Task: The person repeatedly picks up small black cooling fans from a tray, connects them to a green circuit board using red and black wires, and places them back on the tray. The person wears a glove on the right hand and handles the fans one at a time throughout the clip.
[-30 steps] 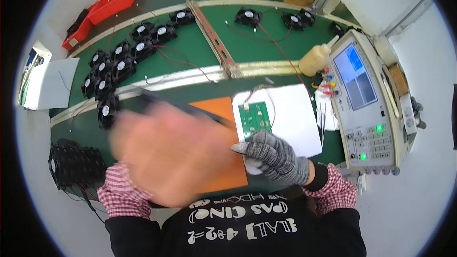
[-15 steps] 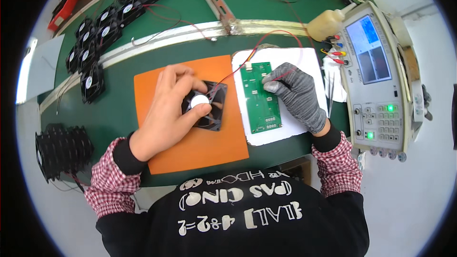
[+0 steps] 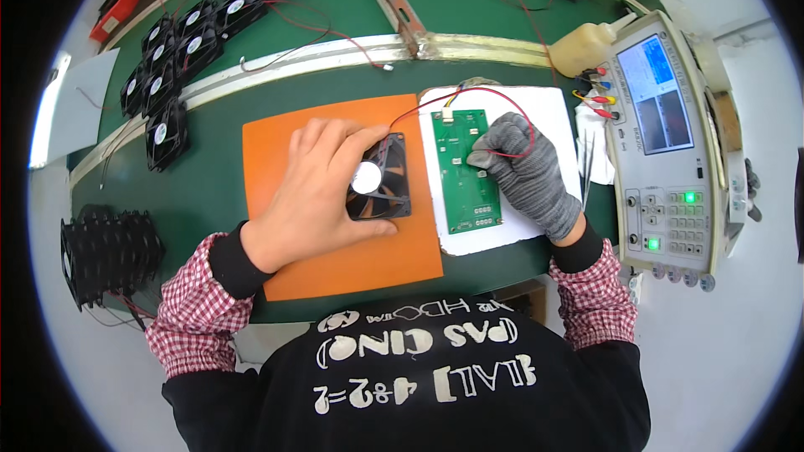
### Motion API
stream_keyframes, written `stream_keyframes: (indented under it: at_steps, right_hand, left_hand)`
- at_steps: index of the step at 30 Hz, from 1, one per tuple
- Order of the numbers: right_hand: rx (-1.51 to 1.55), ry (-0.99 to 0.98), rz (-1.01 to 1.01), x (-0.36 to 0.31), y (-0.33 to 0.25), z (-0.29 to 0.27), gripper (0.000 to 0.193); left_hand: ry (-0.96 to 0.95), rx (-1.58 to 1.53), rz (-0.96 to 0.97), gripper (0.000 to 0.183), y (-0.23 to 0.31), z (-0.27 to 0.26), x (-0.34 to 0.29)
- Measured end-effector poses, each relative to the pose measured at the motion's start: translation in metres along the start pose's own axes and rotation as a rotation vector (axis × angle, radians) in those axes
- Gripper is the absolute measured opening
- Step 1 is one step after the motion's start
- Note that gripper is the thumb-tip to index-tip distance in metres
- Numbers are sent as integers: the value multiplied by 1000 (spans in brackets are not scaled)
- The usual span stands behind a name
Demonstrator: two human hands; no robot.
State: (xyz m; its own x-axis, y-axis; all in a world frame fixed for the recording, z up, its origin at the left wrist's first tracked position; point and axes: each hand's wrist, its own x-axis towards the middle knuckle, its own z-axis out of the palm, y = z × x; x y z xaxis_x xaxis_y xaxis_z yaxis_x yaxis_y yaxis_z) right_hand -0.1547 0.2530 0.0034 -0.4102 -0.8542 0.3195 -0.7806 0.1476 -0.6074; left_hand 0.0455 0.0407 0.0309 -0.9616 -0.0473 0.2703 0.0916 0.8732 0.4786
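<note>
My bare left hand [image 3: 310, 180] grips a black square cooling fan [image 3: 392, 180] on an orange mat [image 3: 352, 259]. Its fingers lie at the far edge and its thumb at the near edge. A round white label covers the fan's hub. From the fan's far side a red wire [image 3: 490, 90] loops over a green circuit board [image 3: 466, 201] to my right hand [image 3: 532, 172], which wears a grey knitted glove. The right fingertips are pinched on the wire's end above the board; the tip itself is hidden. The board lies on a white pad [image 3: 536, 243].
Right of the pad stands a bench test instrument [image 3: 666, 134] with a lit screen and coloured leads. A yellowish bottle [image 3: 582, 48] is behind it, tweezers [image 3: 588, 151] beside it. Black fans [image 3: 197, 46] sit far left; more are stacked [image 3: 109, 255] near left. A metal rail [image 3: 389, 0] crosses behind.
My left thumb has slid off the hub to the fan's near edge, and the fan sits straighter. The red wire now bows in a wider loop round the right fingers.
</note>
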Motion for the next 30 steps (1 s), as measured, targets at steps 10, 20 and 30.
stream_keyframes:
  at_steps: [10,20,30]
  right_hand:
    - [-173,-31,-159,2,11,2,17]
    - [-78,41,-229,2,14,4,17]
    - [-75,59,-204,-1,15,-1,18]
  left_hand:
    - [31,33,16,96,1,1,1]
    - [7,-936,378,31,46,-74,-35]
    - [203,-657,-95,68,68,-72,-37]
